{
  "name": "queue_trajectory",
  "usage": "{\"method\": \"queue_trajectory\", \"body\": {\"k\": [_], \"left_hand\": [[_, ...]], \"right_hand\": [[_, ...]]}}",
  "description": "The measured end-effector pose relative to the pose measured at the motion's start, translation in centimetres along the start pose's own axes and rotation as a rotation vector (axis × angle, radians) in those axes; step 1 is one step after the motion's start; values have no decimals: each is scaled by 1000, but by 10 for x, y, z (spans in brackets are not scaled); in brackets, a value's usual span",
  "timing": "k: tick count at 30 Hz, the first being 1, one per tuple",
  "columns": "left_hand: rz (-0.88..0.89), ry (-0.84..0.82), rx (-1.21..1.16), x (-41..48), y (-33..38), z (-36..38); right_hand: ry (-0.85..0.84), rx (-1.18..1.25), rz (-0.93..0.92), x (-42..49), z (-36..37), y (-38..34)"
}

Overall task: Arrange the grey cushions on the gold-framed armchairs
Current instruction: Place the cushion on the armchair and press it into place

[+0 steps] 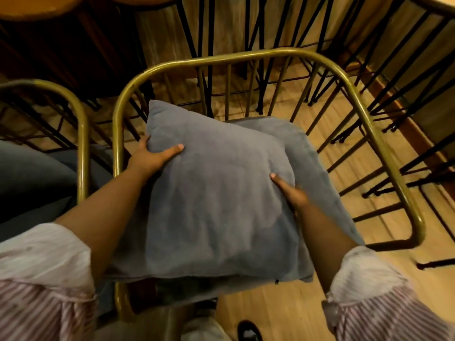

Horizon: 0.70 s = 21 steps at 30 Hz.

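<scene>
I hold a square grey cushion (216, 205) over the seat of a gold-framed armchair (246, 56). My left hand (154, 157) grips its left edge, thumb on top. My right hand (291, 193) grips its right edge, thumb on top. Beneath it a second grey cushion (317, 166) lies on the seat, showing at the right and far side. A second gold-framed armchair (82, 134) stands to the left, with grey cushions (32, 173) on its seat.
Stools with black hairpin legs (209, 57) and round wooden seats (37, 6) crowd behind and to the right of the chairs. The floor (283, 311) is light wood. A dark shoe (248, 331) shows at the bottom.
</scene>
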<state>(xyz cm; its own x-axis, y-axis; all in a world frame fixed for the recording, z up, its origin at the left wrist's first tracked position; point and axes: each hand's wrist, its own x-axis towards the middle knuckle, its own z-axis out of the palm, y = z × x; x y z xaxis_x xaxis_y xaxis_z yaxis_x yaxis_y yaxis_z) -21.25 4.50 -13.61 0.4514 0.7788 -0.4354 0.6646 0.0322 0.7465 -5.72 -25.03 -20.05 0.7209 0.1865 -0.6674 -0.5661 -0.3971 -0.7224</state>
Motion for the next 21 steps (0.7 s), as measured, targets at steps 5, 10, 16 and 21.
{"method": "queue_trajectory", "body": {"k": [5, 10, 16, 21], "left_hand": [[-15, 37, -148, -34, -11, 29], [-22, -73, -184, -52, -39, 64], [-36, -157, -166, -60, -64, 93], [-123, -272, 26, -49, -80, 107]], "right_hand": [[2, -64, -198, -5, -42, -37], [-19, -179, -298, 1, -73, -43], [29, -265, -224, 20, -97, -12], [-12, -423, -179, 31, -95, 11]]}}
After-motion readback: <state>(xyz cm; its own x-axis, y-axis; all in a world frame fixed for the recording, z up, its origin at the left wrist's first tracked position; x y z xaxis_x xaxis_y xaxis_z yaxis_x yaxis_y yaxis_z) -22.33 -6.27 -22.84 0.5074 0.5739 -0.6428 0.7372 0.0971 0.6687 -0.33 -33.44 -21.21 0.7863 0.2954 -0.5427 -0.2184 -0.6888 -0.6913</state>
